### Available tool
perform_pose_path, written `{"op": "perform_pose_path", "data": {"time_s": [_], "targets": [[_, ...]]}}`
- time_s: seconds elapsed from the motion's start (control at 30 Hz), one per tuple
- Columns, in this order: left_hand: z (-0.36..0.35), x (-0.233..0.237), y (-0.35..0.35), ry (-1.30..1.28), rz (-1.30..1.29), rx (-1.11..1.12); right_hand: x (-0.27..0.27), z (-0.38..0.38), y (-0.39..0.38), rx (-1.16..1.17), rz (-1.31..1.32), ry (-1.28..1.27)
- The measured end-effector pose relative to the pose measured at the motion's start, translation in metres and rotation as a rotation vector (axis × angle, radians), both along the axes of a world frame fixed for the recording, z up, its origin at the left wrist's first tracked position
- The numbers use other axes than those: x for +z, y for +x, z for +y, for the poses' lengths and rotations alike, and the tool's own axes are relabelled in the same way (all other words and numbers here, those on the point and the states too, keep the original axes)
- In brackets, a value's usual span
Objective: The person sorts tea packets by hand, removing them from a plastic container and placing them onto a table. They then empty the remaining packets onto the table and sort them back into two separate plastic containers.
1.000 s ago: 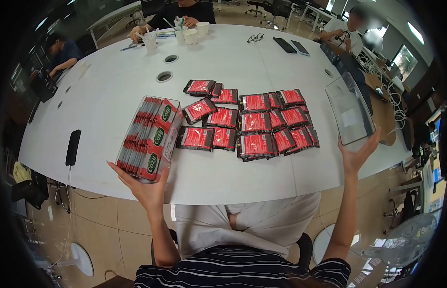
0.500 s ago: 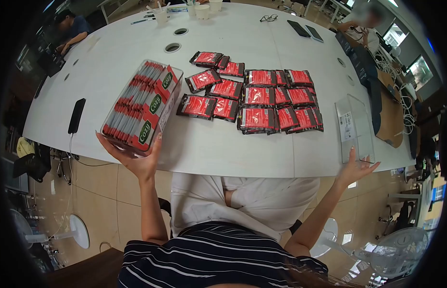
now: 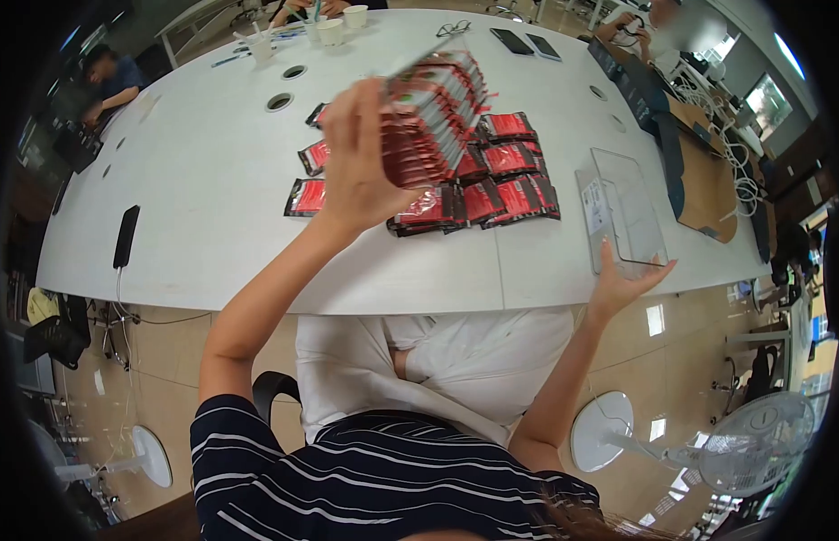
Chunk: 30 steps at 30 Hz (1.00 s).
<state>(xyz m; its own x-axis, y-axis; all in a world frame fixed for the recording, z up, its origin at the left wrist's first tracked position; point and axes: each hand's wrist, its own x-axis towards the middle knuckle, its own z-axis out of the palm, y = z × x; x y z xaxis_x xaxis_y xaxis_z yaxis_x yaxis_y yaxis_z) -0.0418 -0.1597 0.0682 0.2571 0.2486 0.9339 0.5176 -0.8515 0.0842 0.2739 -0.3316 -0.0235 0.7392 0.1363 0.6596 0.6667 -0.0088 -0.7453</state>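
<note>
My left hand point(image 3: 361, 171) is closed on the end of a clear plastic box packed with red-and-grey sachets point(image 3: 433, 113). The box is tilted and blurred by motion, held above the table. Underneath and beside it lie rows of red-and-black packets point(image 3: 519, 198), partly hidden by the box and my left hand. At the right, my right hand point(image 3: 622, 287) grips the near end of a second clear plastic box point(image 3: 631, 207), thumb on one side and fingers at the other corner. A white label shows on this box's left side, and no sachets show inside.
A black phone point(image 3: 127, 236) with a cable lies at the left. Two phones point(image 3: 528, 43), glasses point(image 3: 453, 29) and white cups point(image 3: 330, 33) stand or lie at the back. Opened cardboard point(image 3: 703, 185) and white cables are at the right. Other people sit around the table.
My left hand has carried the sachet-filled box from the left to over the red-and-black packets, turning it. The clear box in my right hand has tipped a little. The view has shifted slightly.
</note>
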Motion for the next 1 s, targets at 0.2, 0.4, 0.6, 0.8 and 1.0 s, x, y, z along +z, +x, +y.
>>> {"op": "perform_pose_path", "data": {"time_s": [0.2, 0.4, 0.6, 0.8, 1.0], "targets": [[0.009, -0.017, 0.057, -0.004, 0.123, -0.112, 0.006, -0.001, -0.003, -0.037, 0.057, -0.097], [0.016, -0.02, 0.074, 0.072, 0.24, -0.106, 0.013, -0.001, -0.01, -0.017, 0.116, -0.125], [0.021, -0.023, 0.073, 0.099, 0.34, -0.095, 0.012, -0.002, -0.008, -0.023, 0.098, -0.15], [0.025, -0.024, 0.067, 0.075, 0.406, -0.083, 0.008, -0.002, -0.006, -0.038, 0.004, -0.171], [0.027, -0.023, 0.053, 0.126, 0.428, -0.04, 0.009, 0.0, -0.008, -0.194, -0.166, -0.343]]}}
